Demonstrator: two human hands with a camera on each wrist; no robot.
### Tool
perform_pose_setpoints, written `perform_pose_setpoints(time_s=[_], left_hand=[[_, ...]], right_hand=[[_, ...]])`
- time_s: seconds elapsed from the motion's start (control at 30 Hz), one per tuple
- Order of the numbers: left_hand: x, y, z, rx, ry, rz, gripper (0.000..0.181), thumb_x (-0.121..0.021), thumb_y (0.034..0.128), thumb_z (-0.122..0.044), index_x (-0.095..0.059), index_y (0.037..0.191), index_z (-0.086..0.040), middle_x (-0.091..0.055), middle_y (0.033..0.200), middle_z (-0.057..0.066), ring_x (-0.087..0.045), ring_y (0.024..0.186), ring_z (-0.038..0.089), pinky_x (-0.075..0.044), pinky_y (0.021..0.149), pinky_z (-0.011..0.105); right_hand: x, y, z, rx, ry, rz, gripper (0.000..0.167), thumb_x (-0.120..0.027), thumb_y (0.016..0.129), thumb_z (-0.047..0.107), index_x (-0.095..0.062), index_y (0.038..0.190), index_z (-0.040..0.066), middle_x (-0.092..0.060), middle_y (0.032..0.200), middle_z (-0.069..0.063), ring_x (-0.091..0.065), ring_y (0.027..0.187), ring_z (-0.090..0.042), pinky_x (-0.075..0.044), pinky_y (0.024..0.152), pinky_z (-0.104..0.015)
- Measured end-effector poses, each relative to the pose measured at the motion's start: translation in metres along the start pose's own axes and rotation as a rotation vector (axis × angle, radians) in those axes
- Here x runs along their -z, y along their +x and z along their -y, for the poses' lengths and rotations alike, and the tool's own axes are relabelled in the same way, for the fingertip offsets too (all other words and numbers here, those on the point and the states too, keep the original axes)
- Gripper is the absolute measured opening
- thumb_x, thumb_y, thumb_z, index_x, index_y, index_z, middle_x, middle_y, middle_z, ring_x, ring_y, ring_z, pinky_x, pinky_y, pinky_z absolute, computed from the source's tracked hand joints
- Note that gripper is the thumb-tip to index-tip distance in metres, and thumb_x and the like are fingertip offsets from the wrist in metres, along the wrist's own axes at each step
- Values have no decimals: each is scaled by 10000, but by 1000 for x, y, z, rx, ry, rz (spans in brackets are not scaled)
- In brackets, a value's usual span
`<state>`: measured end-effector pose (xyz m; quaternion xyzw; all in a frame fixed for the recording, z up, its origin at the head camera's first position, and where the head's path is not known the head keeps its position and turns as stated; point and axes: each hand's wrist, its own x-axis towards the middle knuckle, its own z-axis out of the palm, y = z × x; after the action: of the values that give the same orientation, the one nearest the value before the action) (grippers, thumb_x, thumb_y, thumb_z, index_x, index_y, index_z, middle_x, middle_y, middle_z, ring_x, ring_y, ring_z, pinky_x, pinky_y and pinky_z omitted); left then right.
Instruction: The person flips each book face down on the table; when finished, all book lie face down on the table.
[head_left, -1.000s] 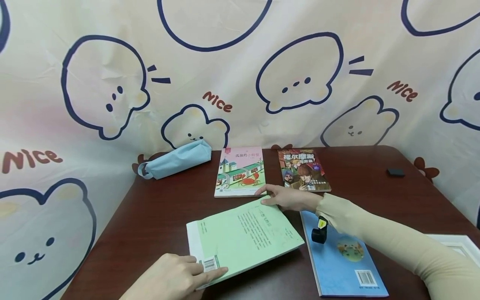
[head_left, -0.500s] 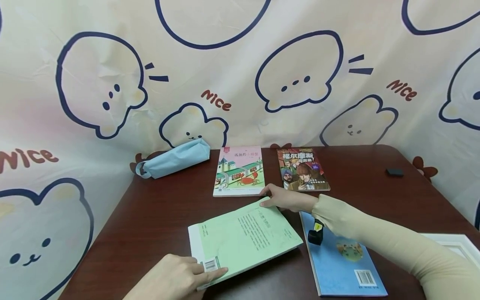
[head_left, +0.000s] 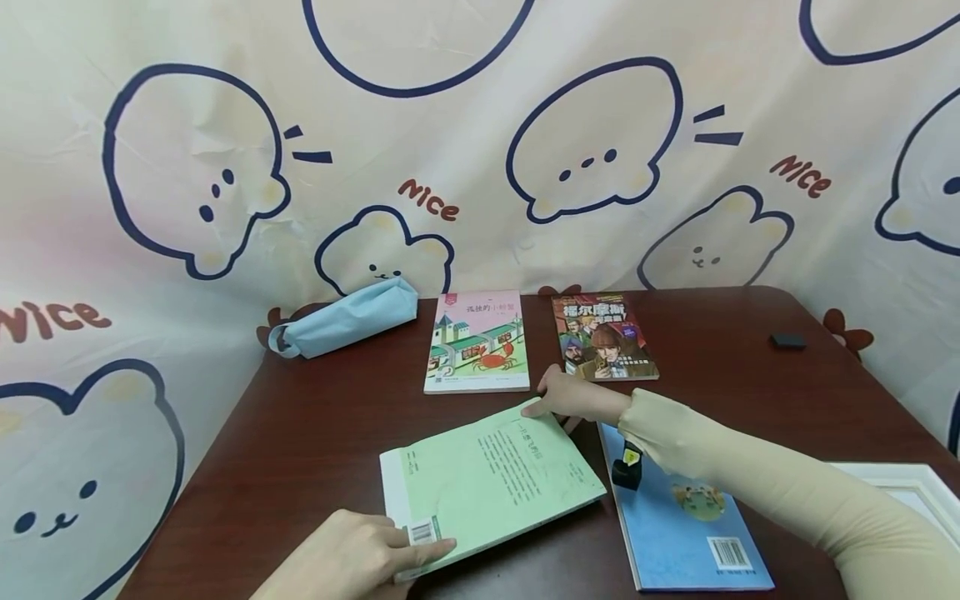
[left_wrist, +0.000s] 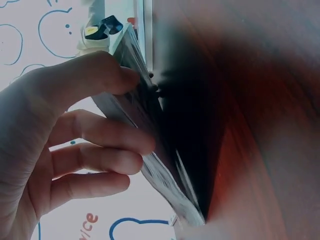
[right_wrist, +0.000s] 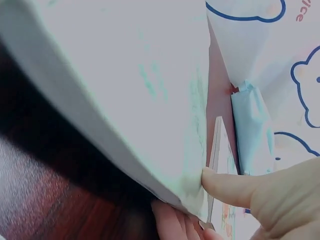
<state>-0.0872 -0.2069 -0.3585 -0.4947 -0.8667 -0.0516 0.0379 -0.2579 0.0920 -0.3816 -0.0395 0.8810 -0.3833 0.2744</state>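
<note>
A book with a pale green back cover (head_left: pixel 491 487) is held at a slant above the table in the head view. At its near left corner, by the barcode, my left hand (head_left: pixel 356 554) grips it, one finger lying over the cover. My right hand (head_left: pixel 573 396) pinches the far right corner. In the right wrist view its thumb (right_wrist: pixel 230 189) lies on the cover while the other fingers (right_wrist: pixel 175 222) reach under the edge. The left wrist view shows the book's page edges (left_wrist: pixel 162 175) beside the curled fingers of my left hand (left_wrist: pixel 90 130), with dark shadow beneath.
A blue book (head_left: pixel 693 517) lies face down under my right forearm. Farther back are a pink crab-cover book (head_left: pixel 477 342), a comic-style book (head_left: pixel 606 337), a light blue pouch (head_left: pixel 348 317) and a small black object (head_left: pixel 787 342). A white frame (head_left: pixel 900 487) sits at right.
My right fingers have drawn back from the book's far edge and now show beneath its right corner. The book has barely moved; the head view has shifted slightly.
</note>
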Motion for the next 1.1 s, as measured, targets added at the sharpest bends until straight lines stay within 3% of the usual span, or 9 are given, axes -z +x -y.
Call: perform_pose_setpoints(time_s=[0.17,0.4,0.6,0.73,0.93,1.1], left_hand=[[-6,2,0,12,-9,37,531,-773,790,-214,-627,1289,-318,-393,515,-174,-211,472,-63,-142,442,77],[-16,3,-2,-25,25,24,528,-717,809,-246,-599,1319,-317,-305,509,-188,-192,486,-70,-145,466,64],[-21,6,-3,3,-50,76,479,-656,887,-312,-560,1356,-326,-254,517,-192,-145,462,-62,-139,444,80],[-25,7,-3,54,-105,111,456,-615,920,-390,-542,1368,-350,-203,531,-185,-105,458,-41,-135,423,119],[-29,10,-3,214,-251,225,557,-613,901,-495,-424,1423,-452,-203,532,-165,-155,428,7,-189,413,187],[-30,12,0,227,-302,252,535,-614,893,-527,-448,1398,-469,-214,528,-153,-165,428,24,-196,412,201]], right_hand=[[2,1,0,-23,-32,-19,553,-724,879,258,-398,1232,-15,-576,962,-155,-639,799,-233,-580,618,-363],[4,-2,3,-13,-98,-24,531,-722,882,267,-410,1207,-14,-590,913,-150,-639,757,-225,-572,564,-339],[5,0,3,9,-173,-29,497,-736,867,295,-447,1154,11,-580,897,-142,-622,735,-219,-566,554,-324],[7,2,2,16,-204,-17,482,-737,865,307,-464,1136,17,-587,897,-137,-628,719,-217,-568,565,-322],[8,1,3,14,-187,-10,488,-747,857,287,-468,1129,-6,-590,902,-140,-640,711,-227,-572,566,-336],[11,1,3,10,-196,-4,498,-747,857,296,-463,1140,0,-600,890,-136,-648,691,-215,-571,564,-329]])
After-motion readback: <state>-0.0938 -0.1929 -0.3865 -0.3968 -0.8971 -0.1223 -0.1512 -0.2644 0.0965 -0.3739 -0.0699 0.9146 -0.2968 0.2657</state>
